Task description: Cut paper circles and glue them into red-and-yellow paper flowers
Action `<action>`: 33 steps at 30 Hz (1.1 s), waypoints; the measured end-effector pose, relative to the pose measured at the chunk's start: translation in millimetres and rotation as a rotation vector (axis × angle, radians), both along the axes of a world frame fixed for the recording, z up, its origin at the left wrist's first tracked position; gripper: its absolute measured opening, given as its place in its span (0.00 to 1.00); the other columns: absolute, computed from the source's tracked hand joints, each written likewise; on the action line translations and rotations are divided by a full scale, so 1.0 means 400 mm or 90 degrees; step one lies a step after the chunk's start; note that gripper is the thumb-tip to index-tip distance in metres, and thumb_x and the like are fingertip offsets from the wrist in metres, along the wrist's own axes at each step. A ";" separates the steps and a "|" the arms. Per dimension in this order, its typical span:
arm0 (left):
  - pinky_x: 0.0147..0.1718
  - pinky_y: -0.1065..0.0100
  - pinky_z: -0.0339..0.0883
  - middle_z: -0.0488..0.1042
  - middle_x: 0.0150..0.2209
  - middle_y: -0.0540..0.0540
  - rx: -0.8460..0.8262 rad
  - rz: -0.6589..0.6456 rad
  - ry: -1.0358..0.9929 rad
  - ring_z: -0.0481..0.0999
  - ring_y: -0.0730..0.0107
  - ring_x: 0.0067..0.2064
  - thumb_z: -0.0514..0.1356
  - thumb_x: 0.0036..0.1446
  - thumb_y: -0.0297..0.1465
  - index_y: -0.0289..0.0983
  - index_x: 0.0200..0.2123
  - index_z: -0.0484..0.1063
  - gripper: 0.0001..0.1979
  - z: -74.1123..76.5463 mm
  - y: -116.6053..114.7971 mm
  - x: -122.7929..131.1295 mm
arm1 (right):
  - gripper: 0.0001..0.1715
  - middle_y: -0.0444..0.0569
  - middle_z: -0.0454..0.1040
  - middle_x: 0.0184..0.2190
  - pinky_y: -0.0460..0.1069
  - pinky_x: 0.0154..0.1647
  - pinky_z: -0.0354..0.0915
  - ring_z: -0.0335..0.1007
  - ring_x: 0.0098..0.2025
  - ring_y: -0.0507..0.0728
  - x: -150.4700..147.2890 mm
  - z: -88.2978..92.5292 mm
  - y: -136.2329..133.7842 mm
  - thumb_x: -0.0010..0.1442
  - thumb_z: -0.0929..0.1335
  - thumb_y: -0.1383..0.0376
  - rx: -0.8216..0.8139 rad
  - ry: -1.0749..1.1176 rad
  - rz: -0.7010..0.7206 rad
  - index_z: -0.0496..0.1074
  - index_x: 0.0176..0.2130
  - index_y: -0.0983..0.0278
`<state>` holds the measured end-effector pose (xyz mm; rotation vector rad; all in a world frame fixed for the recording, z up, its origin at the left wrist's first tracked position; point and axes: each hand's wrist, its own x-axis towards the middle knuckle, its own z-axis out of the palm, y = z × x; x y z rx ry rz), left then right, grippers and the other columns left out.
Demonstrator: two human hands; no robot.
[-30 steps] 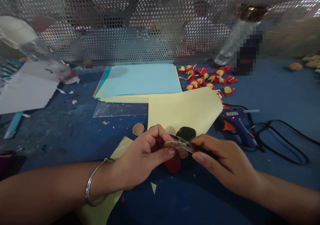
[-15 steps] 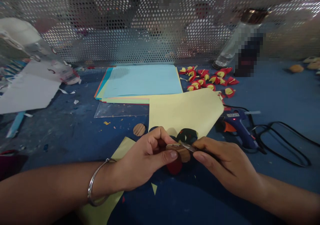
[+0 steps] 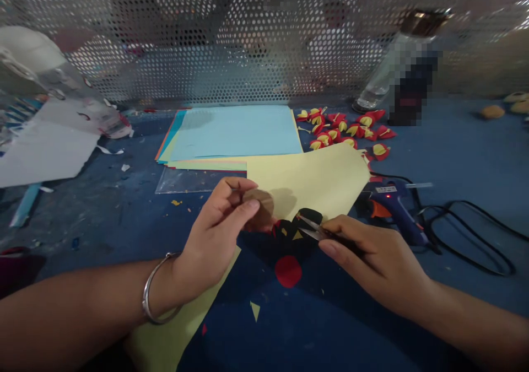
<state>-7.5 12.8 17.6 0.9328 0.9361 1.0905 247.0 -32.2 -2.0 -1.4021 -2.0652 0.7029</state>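
Observation:
A thin round wooden disc (image 3: 260, 209) is pinched between the thumb and fingers of my left hand (image 3: 225, 223), raised over the edge of a yellow paper sheet (image 3: 309, 179). My right hand (image 3: 367, 251) grips a small pair of scissors (image 3: 312, 228), its pointed metal blades spread apart and directed left. Dark round pieces (image 3: 311, 217) with yellow and red scraps lie just beyond and beside the blades. Below them a red disc (image 3: 288, 271) rests flat on the blue table. Most of the scissors' handle is hidden inside my fingers.
Stacked coloured paper (image 3: 235, 132) lies behind my left hand. Red and yellow paper flowers (image 3: 334, 132) are scattered at the back. A blue glue gun (image 3: 392, 204) with a looping black cord is at right. Bottles stand by the perforated metal panel (image 3: 231, 41).
My left hand has moved left and up with the wooden disc, away from the scissors. The scissors' blades now show spread apart. The red disc is uncovered on the table.

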 end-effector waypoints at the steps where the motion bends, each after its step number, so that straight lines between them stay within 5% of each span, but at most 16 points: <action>1: 0.35 0.70 0.74 0.80 0.33 0.52 0.018 0.016 0.007 0.81 0.71 0.34 0.65 0.67 0.27 0.40 0.45 0.70 0.07 0.000 0.003 -0.001 | 0.22 0.44 0.76 0.26 0.47 0.25 0.63 0.69 0.23 0.51 0.002 0.001 0.001 0.77 0.63 0.48 0.010 -0.014 0.003 0.74 0.42 0.61; 5: 0.36 0.71 0.73 0.80 0.34 0.50 0.105 -0.039 0.032 0.79 0.72 0.34 0.65 0.68 0.29 0.40 0.45 0.71 0.06 0.016 -0.011 -0.011 | 0.25 0.43 0.75 0.23 0.48 0.22 0.59 0.69 0.20 0.51 0.008 0.005 0.010 0.77 0.63 0.47 0.083 -0.136 0.051 0.72 0.37 0.61; 11: 0.35 0.66 0.73 0.81 0.37 0.44 0.140 -0.392 0.216 0.80 0.65 0.34 0.62 0.69 0.33 0.39 0.45 0.73 0.04 0.028 -0.049 -0.022 | 0.23 0.43 0.76 0.24 0.50 0.21 0.58 0.75 0.21 0.55 0.023 0.006 -0.007 0.80 0.59 0.52 0.221 -0.285 0.087 0.68 0.37 0.60; 14: 0.37 0.65 0.73 0.82 0.37 0.43 0.282 -0.479 0.322 0.81 0.62 0.36 0.62 0.67 0.30 0.39 0.44 0.75 0.04 0.012 -0.042 -0.020 | 0.21 0.44 0.77 0.26 0.52 0.22 0.58 0.78 0.23 0.57 0.024 0.006 -0.026 0.81 0.57 0.54 0.226 -0.323 0.092 0.70 0.42 0.61; 19: 0.45 0.64 0.76 0.85 0.44 0.41 0.467 -0.467 0.428 0.85 0.58 0.44 0.60 0.69 0.26 0.40 0.50 0.78 0.10 -0.004 -0.021 -0.020 | 0.21 0.44 0.76 0.26 0.53 0.22 0.57 0.77 0.23 0.57 0.021 0.014 -0.037 0.81 0.57 0.54 0.251 -0.346 0.106 0.71 0.42 0.61; 24: 0.43 0.65 0.75 0.86 0.45 0.42 0.566 -0.331 0.565 0.86 0.59 0.46 0.57 0.73 0.29 0.41 0.51 0.79 0.11 0.005 0.017 -0.040 | 0.21 0.45 0.77 0.27 0.50 0.23 0.59 0.75 0.24 0.54 0.029 0.016 -0.037 0.80 0.58 0.55 0.228 -0.332 0.120 0.73 0.44 0.62; 27: 0.46 0.62 0.76 0.82 0.50 0.41 0.583 -0.240 0.675 0.84 0.60 0.46 0.56 0.71 0.26 0.39 0.55 0.76 0.14 0.006 0.065 -0.061 | 0.19 0.46 0.78 0.28 0.48 0.26 0.61 0.74 0.25 0.53 0.035 0.009 -0.041 0.79 0.60 0.55 0.217 -0.331 0.120 0.74 0.44 0.61; 33: 0.52 0.46 0.76 0.75 0.57 0.34 0.505 -0.181 0.853 0.80 0.48 0.49 0.64 0.68 0.43 0.37 0.66 0.64 0.29 -0.024 0.140 -0.092 | 0.19 0.45 0.77 0.27 0.48 0.28 0.63 0.73 0.25 0.52 0.039 0.006 -0.042 0.79 0.61 0.57 0.219 -0.321 0.144 0.75 0.41 0.61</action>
